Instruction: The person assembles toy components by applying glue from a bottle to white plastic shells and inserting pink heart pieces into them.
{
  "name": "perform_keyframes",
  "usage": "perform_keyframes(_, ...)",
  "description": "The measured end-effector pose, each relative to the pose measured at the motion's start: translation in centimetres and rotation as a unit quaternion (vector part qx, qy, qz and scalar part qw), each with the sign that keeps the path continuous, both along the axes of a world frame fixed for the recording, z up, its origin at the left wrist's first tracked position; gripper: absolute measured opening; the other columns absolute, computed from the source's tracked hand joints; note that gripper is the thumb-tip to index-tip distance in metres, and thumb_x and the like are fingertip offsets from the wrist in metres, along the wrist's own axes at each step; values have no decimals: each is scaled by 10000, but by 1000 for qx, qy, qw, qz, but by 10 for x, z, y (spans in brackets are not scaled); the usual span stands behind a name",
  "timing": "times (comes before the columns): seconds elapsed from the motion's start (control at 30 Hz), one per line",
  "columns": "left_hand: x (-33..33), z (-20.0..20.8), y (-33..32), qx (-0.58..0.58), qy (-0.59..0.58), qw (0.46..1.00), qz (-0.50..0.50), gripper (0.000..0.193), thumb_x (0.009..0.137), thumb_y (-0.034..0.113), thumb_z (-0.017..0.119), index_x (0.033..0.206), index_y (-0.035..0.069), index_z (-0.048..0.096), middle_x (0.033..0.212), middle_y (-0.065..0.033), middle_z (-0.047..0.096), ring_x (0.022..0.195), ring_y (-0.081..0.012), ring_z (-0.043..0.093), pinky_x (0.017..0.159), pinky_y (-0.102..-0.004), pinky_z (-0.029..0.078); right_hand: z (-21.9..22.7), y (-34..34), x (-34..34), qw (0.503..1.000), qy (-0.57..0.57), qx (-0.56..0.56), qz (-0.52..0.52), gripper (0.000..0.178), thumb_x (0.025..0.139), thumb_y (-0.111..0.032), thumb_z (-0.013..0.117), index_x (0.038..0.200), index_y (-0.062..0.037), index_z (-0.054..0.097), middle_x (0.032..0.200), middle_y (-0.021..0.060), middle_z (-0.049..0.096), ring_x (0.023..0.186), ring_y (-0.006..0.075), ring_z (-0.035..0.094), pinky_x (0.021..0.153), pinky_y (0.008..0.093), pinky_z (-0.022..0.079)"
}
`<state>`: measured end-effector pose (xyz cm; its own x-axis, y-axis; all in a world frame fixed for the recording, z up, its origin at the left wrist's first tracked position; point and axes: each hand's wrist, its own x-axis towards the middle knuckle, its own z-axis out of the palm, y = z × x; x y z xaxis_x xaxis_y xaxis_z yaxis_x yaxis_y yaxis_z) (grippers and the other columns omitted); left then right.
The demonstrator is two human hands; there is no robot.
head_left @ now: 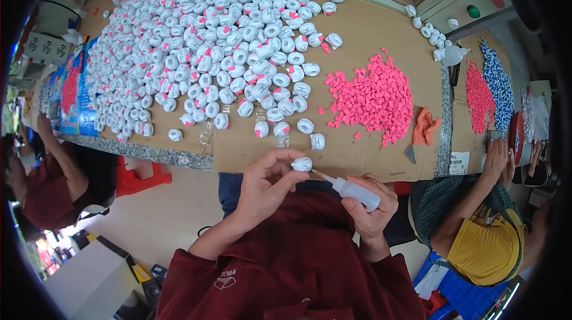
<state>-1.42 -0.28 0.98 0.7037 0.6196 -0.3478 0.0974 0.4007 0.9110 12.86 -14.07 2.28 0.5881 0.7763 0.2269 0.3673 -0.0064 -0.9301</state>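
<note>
My left hand [267, 184] pinches a small white rounded plastic piece [301, 164] between thumb and fingers, just past the table's near edge. In my right hand [373, 202] is a translucent white squeeze bottle [356, 193], tilted so that its thin nozzle points left at the white piece. The tip is at or very near the piece; I cannot tell if they touch. Beyond my hands lies a wide heap of similar white pieces [238, 57], many with a pink part on them. A pile of small pink pieces [375, 97] sits to the right of that heap.
Cardboard [333, 159] covers the table. An orange cloth [425, 126] lies at its right side, near a squeeze bottle [451, 54]. At right, a person in yellow [485, 248] works by pink and blue piles. Another person [59, 186] sits at left near a red stool [140, 177].
</note>
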Motion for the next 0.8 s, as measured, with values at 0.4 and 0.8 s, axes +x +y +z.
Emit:
perform_keyframes(0.4, 0, 0, 1, 0, 3, 1000, 4, 270, 807, 38, 646, 1062, 34, 557, 684, 6, 579, 563, -23, 485, 504, -169, 375, 1, -1, 2, 1000, -3, -5, -12, 337, 626, -79, 761, 914, 51, 647, 621, 73, 570, 520, 144, 474, 483, 252, 355)
perform_keyframes(0.8, -1, -4, 0, 34, -26, 999, -15, 287, 813, -4, 623, 1086, 9, 534, 736, -33, 608, 546, -32, 510, 403, -152, 330, 1, -2, 1, 999, 25, -7, -33, 350, 636, -68, 755, 942, 47, 633, 675, 73, 583, 574, 138, 517, 529, 245, 398)
